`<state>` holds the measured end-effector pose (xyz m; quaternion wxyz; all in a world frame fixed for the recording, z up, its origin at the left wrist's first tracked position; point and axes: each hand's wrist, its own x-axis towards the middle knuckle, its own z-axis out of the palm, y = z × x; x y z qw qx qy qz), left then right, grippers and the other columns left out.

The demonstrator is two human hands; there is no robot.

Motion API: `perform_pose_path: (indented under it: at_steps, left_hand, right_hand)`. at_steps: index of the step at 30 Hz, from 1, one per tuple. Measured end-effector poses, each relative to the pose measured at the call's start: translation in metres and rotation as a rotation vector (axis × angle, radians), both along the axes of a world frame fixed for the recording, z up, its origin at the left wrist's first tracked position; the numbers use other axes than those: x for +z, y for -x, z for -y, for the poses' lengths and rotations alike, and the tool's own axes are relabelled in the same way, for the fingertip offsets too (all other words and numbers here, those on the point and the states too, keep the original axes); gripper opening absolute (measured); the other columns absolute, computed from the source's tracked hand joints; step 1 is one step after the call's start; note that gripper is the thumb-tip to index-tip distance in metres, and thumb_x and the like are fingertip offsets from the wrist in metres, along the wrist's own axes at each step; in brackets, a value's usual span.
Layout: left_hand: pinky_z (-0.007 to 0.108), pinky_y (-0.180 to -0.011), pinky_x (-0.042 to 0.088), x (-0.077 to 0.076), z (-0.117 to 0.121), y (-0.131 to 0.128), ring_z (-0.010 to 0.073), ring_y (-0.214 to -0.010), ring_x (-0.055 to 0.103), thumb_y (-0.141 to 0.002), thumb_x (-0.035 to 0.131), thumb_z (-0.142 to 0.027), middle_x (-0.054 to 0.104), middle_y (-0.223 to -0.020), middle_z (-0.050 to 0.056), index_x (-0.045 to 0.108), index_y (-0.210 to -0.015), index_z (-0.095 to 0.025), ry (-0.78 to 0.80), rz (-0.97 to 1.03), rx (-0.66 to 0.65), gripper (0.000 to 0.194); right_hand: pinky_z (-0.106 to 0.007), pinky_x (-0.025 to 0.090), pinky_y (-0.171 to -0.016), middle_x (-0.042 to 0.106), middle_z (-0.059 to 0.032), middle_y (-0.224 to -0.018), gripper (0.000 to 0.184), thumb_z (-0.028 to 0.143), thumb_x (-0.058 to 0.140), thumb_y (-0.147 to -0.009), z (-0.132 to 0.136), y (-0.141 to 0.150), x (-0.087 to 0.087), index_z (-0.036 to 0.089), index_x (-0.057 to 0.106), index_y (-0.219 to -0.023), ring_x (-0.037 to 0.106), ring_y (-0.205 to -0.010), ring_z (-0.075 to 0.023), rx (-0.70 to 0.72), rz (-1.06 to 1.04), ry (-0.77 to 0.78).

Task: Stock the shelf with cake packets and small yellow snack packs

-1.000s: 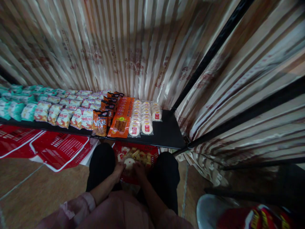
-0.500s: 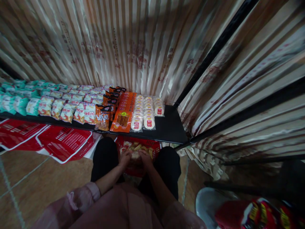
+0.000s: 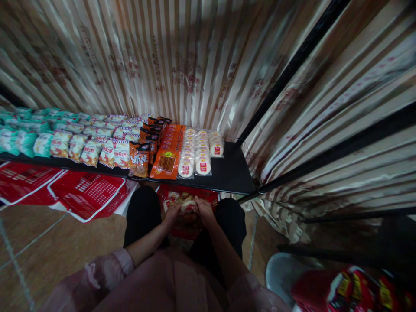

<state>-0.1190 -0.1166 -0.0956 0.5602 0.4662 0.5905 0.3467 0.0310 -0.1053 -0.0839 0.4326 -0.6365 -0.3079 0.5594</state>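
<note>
Between my knees, my left hand (image 3: 172, 212) and my right hand (image 3: 204, 210) reach over a red basket (image 3: 212, 196). A pale wrapped snack packet (image 3: 187, 206) sits between them, fingers curled on it from both sides; its label is too dim to read. More wrapped snacks (image 3: 173, 196) lie in the basket beneath and behind it. Above on the black shelf (image 3: 227, 173) stand clear packs of white round cakes (image 3: 203, 166), next to a flat orange packet (image 3: 168, 151).
Orange-brown packets (image 3: 140, 158), white packets (image 3: 121, 153) and teal packets (image 3: 25, 142) fill the shelf's left part. Red baskets (image 3: 87, 193) stand below. A striped curtain (image 3: 182, 60) hangs behind, with black poles (image 3: 292, 60) at right. A grey stool (image 3: 276, 277) is at lower right.
My right hand has shifted slightly right and up. The pale packet between my hands has been lifted or turned and shows more clearly. The shelf goods are unchanged.
</note>
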Motion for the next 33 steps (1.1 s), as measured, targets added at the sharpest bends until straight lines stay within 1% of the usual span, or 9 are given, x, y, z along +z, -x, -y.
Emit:
perform_pose_path:
  at_steps: [6,10,14,18,21,23,26,29,33]
  left_hand:
    - [0.030,-0.071,0.052,0.018,0.000,-0.012,0.0192,-0.084,0.059,-0.068,0.059,-0.038,0.062,-0.082,0.004,0.059,-0.068,-0.016,0.136,0.376,0.106,0.023]
    - [0.025,-0.068,0.050,0.030,-0.003,-0.018,0.0152,-0.075,0.059,-0.057,0.067,-0.032,0.061,-0.073,0.000,0.059,-0.065,-0.015,0.170,0.461,0.104,0.021]
    - [0.021,-0.056,0.046,0.040,-0.009,-0.019,0.0121,-0.062,0.056,-0.054,0.069,-0.028,0.061,-0.066,-0.002,0.061,-0.070,-0.015,0.162,0.341,0.051,0.023]
    - [0.020,-0.050,0.041,0.051,-0.017,-0.022,0.0111,-0.055,0.054,-0.064,0.064,-0.030,0.060,-0.063,-0.002,0.062,-0.076,-0.014,0.080,0.152,0.005,0.020]
    - [0.020,-0.051,0.041,0.062,-0.024,-0.022,0.0115,-0.056,0.055,-0.073,0.055,-0.030,0.063,-0.066,0.000,0.064,-0.085,-0.014,0.006,0.018,-0.095,0.022]
    - [0.020,-0.055,0.042,0.073,-0.029,-0.020,0.0125,-0.062,0.057,-0.076,0.051,-0.027,0.066,-0.071,0.001,0.065,-0.089,-0.014,-0.063,-0.094,-0.203,0.023]
    - [0.020,-0.061,0.043,0.096,-0.037,-0.018,0.0141,-0.071,0.060,-0.076,0.050,-0.021,0.068,-0.077,0.002,0.068,-0.087,-0.017,-0.159,-0.314,-0.404,0.021]
    - [0.021,-0.064,0.042,0.119,-0.045,-0.020,0.0161,-0.075,0.061,-0.076,0.049,-0.017,0.070,-0.081,0.002,0.070,-0.088,-0.020,-0.216,-0.490,-0.543,0.025]
    - [0.023,-0.067,0.042,0.144,-0.054,-0.029,0.0173,-0.073,0.062,-0.073,0.049,-0.014,0.070,-0.078,0.002,0.071,-0.086,-0.022,-0.338,-0.586,-0.733,0.026]
  right_hand:
    - [-0.020,0.046,-0.051,0.059,0.0026,-0.055,0.028,0.048,0.063,-0.070,-0.002,-0.008,0.030,0.022,0.057,-0.063,0.055,-0.050,-0.0096,-0.085,-0.163,0.056]
    - [-0.019,0.048,-0.055,0.062,0.0025,-0.059,0.026,0.041,0.075,-0.060,-0.002,-0.015,0.042,0.020,0.061,-0.064,0.057,-0.054,-0.0087,-0.055,-0.270,0.044]
    - [-0.018,0.049,-0.055,0.066,0.0013,-0.064,0.035,0.035,0.084,-0.047,-0.001,-0.021,0.048,0.016,0.064,-0.069,0.058,-0.055,-0.0079,-0.048,-0.297,0.036]
    - [-0.017,0.045,-0.048,0.062,0.0025,-0.055,0.035,0.037,0.082,-0.050,0.002,-0.028,0.050,0.015,0.063,-0.069,0.055,-0.049,-0.0066,-0.066,-0.269,0.034]
    - [-0.018,0.038,-0.041,0.059,0.0036,-0.052,0.031,0.039,0.077,-0.057,0.003,-0.035,0.051,0.016,0.063,-0.072,0.050,-0.043,-0.0070,-0.039,-0.155,0.008]
    - [-0.020,0.040,-0.043,0.063,0.0019,-0.057,0.027,0.037,0.073,-0.061,0.003,-0.042,0.053,0.016,0.064,-0.077,0.053,-0.047,-0.0094,0.014,0.000,-0.029]
    - [-0.030,0.051,-0.067,0.070,-0.0037,-0.081,0.030,0.028,0.069,-0.065,0.004,-0.054,0.059,0.018,0.067,-0.093,0.063,-0.071,-0.0169,0.127,0.380,-0.163]
    - [-0.040,0.041,-0.097,0.066,-0.0077,-0.113,0.053,0.019,0.068,-0.064,0.006,-0.060,0.071,0.020,0.061,-0.117,0.057,-0.106,-0.0234,0.270,0.711,-0.363]
    - [-0.039,0.035,-0.105,0.056,-0.0048,-0.129,0.062,0.014,0.062,-0.071,0.009,-0.059,0.086,0.024,0.051,-0.130,0.046,-0.120,-0.0218,0.432,0.800,-0.546]
